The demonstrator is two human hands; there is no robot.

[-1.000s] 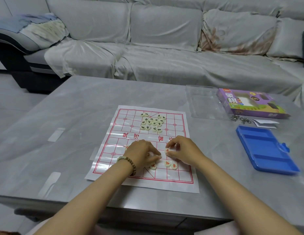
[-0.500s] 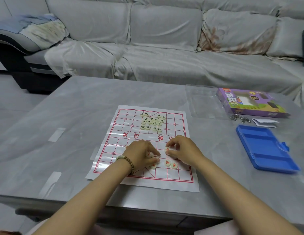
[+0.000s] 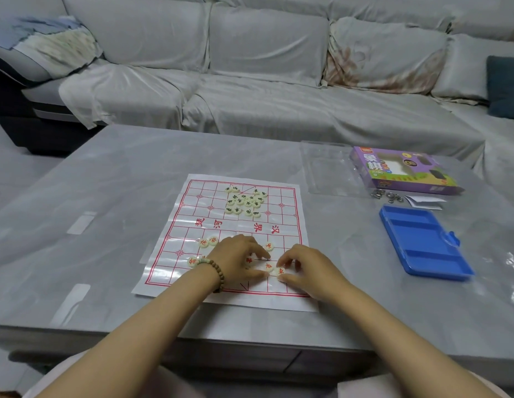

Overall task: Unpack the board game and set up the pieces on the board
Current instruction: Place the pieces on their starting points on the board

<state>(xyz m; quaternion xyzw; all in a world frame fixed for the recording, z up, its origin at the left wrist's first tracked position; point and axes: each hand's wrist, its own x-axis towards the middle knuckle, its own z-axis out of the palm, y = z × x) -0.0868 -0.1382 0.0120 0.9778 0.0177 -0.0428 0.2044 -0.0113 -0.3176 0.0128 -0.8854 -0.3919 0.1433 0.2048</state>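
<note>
The round cream disc with a red character [image 3: 279,271] sits on the white red-gridded paper board's [image 3: 192,216] near half, in the grip of the right hand [image 3: 307,268] — thumb and forefinger pinch its rim. The left hand [image 3: 235,258] arches over neighbouring discs [image 3: 248,258]; its grip I cannot tell. Round, the disc has no long axis — the board's runs away from the person.

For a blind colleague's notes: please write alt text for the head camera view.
A person's left hand and right hand arrange red-marked pieces on the near half of a paper board; dark-marked pieces cluster on the far half. A blue tray and purple game box lie right on the grey table.
</note>
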